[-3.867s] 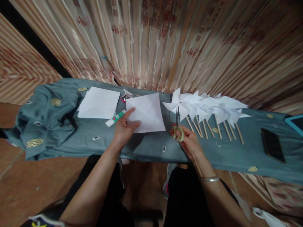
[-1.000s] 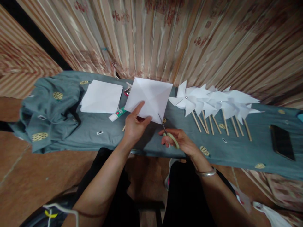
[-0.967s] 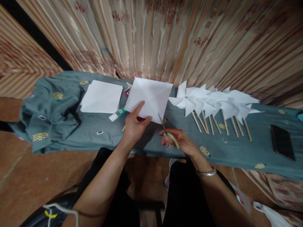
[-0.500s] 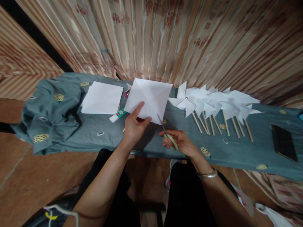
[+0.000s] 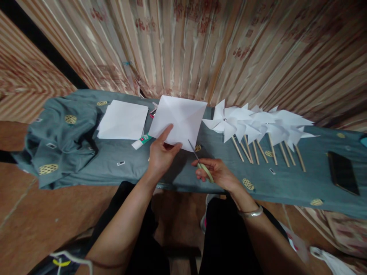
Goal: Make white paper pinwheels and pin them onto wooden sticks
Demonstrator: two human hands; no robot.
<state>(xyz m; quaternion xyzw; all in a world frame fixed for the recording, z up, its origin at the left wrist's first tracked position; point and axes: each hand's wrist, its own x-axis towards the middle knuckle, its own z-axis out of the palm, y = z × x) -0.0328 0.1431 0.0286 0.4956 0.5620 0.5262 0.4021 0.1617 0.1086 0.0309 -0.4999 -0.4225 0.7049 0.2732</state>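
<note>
A white square sheet of paper point(image 5: 183, 114) with diagonal creases is held by its near edge in my left hand point(image 5: 162, 154), thumb and forefinger spread across it. My right hand point(image 5: 213, 172) has its fingers in the green handles of a pair of scissors point(image 5: 205, 170). The blades reach over the paper's near right corner and look closed or nearly so. Just left of the sheet lies a green and white glue tube point(image 5: 142, 141), partly under the paper's edge. A small red item point(image 5: 153, 114) shows behind the left corner, too hidden to name.
A stack of white paper point(image 5: 124, 120) lies on the left of the grey-green cloth point(image 5: 109, 164). Several paper pinwheels point(image 5: 252, 122) on wooden sticks overlap to the right. A dark phone point(image 5: 342, 172) rests at the far right. A pleated curtain point(image 5: 172, 49) hangs behind.
Paper, hands and scissors keep nearly the same positions relative to each other. The whole view has shifted very slightly.
</note>
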